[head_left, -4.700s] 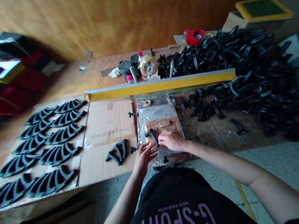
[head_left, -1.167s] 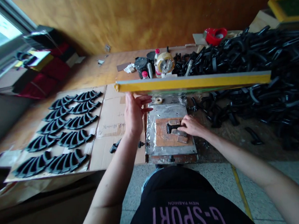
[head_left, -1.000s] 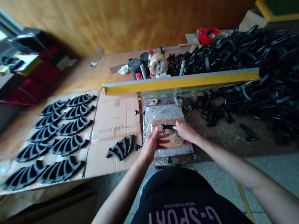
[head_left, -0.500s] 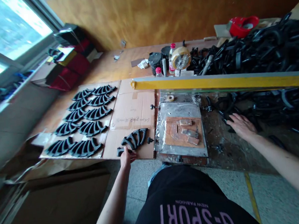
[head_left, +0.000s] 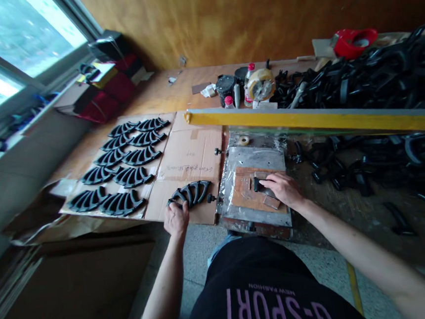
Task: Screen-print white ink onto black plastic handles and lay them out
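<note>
My left hand (head_left: 176,218) is closed at the near left end of a row of black curved pieces (head_left: 195,193) on the cardboard. Its thumb and fingers pinch the end piece, which they partly cover. My right hand (head_left: 282,189) grips another black curved piece (head_left: 257,184) above the brown pad on the metal plate (head_left: 249,157). A small block (head_left: 272,202) lies under that hand. Farther left, several fans of finished-looking black pieces (head_left: 122,204) lie in two columns on the cardboard (head_left: 197,153).
A yellow-edged bar (head_left: 305,116) crosses above the bench behind the plate. Loose black pieces (head_left: 377,85) are heaped at right, on both sides of the bar. Black cans (head_left: 225,89), a bottle (head_left: 251,76) and a tape roll (head_left: 261,83) stand behind it. Knobs (head_left: 211,198) stick out beside the plate.
My right hand has moved left from the loose heap to above the plate, now with a black curved piece. My left hand has shifted slightly, bringing its piece against the row.
</note>
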